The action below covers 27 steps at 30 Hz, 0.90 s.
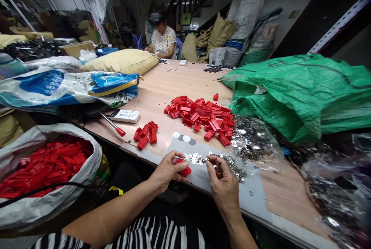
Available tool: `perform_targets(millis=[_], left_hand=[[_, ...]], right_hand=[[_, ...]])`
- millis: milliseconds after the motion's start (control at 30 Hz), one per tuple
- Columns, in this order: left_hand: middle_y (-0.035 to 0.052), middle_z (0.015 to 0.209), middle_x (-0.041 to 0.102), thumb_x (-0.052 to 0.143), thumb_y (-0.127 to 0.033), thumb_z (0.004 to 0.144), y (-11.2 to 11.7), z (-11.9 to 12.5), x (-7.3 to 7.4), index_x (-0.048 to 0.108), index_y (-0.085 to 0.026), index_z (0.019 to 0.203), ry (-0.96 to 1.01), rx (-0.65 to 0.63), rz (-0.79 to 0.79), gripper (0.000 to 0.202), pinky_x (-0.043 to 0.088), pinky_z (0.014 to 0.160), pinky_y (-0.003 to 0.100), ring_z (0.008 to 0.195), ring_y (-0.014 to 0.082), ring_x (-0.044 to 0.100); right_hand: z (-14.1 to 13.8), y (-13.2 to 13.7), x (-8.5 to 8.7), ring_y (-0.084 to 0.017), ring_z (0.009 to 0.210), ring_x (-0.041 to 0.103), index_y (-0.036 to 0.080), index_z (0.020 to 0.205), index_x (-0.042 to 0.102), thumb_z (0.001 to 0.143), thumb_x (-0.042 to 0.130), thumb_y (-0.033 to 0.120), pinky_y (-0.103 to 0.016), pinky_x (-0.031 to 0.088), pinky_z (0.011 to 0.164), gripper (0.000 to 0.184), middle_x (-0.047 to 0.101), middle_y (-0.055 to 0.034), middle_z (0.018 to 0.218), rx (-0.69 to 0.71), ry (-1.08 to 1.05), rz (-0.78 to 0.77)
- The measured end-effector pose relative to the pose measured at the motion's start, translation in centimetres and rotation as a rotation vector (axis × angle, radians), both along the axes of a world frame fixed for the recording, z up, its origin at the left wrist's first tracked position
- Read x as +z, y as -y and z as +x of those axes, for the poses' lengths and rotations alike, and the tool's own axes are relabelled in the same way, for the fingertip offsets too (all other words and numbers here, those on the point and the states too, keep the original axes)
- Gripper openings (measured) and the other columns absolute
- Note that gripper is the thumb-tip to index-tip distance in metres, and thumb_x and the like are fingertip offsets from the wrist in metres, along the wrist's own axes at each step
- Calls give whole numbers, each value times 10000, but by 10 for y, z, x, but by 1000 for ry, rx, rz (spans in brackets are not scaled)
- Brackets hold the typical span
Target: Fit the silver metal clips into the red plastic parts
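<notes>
My left hand (168,170) is closed around a small red plastic piece (184,171) at the table's near edge. My right hand (222,185) pinches a tiny silver metal part (206,160) just right of it, and a thin tool shows between its fingers. Both hands hover over a grey mat (246,195) strewn with small silver metal bits (232,164). A big heap of red plastic pieces (203,116) lies beyond the mat. A smaller cluster of red pieces (145,134) sits to the left.
A sack of red pieces (43,164) stands at my lower left. A white calculator (125,115) and a red-handled tool (114,125) lie on the wooden table (179,83). Green bag (301,94) and silver parts in clear plastic (255,137) fill the right. Another person (162,38) sits at the far end.
</notes>
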State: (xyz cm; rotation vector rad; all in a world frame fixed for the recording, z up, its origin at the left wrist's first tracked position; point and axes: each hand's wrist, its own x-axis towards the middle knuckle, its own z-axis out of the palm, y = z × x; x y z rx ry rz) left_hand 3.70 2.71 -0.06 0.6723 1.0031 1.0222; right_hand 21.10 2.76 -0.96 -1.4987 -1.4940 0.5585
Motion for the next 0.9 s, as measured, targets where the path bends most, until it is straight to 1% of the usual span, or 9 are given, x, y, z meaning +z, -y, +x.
perform_targets(millis=[100, 167, 233, 333, 433, 533, 633, 800, 900], left_hand=[[35, 918, 641, 796, -303, 634, 5, -4, -5, 504, -176, 943, -38, 23, 82, 443, 547, 621, 310, 694, 142, 633], [44, 974, 655, 791, -254, 639, 8, -6, -7, 517, -179, 926, -128, 46, 193, 403, 539, 666, 294, 738, 143, 637], [44, 995, 673, 775, -217, 661, 10, -9, -9, 554, -182, 936, -290, 66, 323, 354, 528, 712, 277, 773, 143, 639], [43, 1001, 698, 743, -202, 711, 13, -12, -7, 619, -197, 1010, -546, 52, 501, 323, 525, 774, 281, 824, 162, 655], [39, 1039, 710, 716, -188, 746, 16, -14, -5, 637, -218, 1077, -666, 52, 647, 342, 530, 830, 290, 899, 179, 671], [40, 1078, 712, 710, -163, 752, 19, -15, -3, 632, -224, 1114, -741, 81, 745, 375, 529, 872, 294, 952, 184, 675], [53, 1096, 710, 712, -143, 750, 22, -16, -2, 628, -210, 1129, -783, 100, 803, 394, 526, 899, 294, 985, 188, 674], [45, 1086, 715, 707, -86, 738, 26, -18, -3, 624, -207, 1125, -779, 116, 875, 414, 536, 885, 270, 973, 174, 682], [41, 1085, 717, 715, -93, 735, 26, -18, -5, 626, -212, 1113, -775, 133, 913, 406, 517, 937, 297, 988, 179, 680]], right_hand=[[8, 1, 1, -174, 771, 638, 191, 938, 637, 850, 550, 441, -257, 487, 703, 279, 697, -56, 898, -24, -33, -23], [9, 4, 2, -169, 739, 634, 192, 907, 632, 842, 565, 443, -246, 487, 675, 267, 696, -44, 853, -15, -43, -44], [7, 8, 3, -160, 696, 625, 197, 881, 631, 837, 578, 437, -236, 482, 641, 250, 691, -31, 811, 29, -31, -63], [-3, 15, 6, -148, 641, 610, 207, 865, 643, 849, 576, 417, -229, 469, 605, 221, 684, -16, 767, 129, -3, -69], [-13, 19, 9, -144, 633, 615, 217, 876, 649, 875, 557, 377, -230, 465, 600, 185, 691, -13, 781, 207, 16, -42], [-20, 19, 12, -145, 645, 619, 221, 885, 641, 889, 546, 331, -235, 467, 614, 146, 693, -15, 811, 245, 60, 12], [-24, 18, 13, -152, 662, 614, 219, 896, 631, 897, 534, 287, -247, 470, 635, 119, 680, -21, 819, 289, 128, 57], [-28, 20, 14, -156, 693, 603, 217, 884, 614, 899, 515, 221, -252, 460, 657, 101, 652, -20, 811, 362, 177, 90], [-31, 21, 15, -156, 698, 596, 212, 875, 615, 895, 517, 214, -252, 453, 661, 100, 641, -21, 808, 368, 160, 74]])
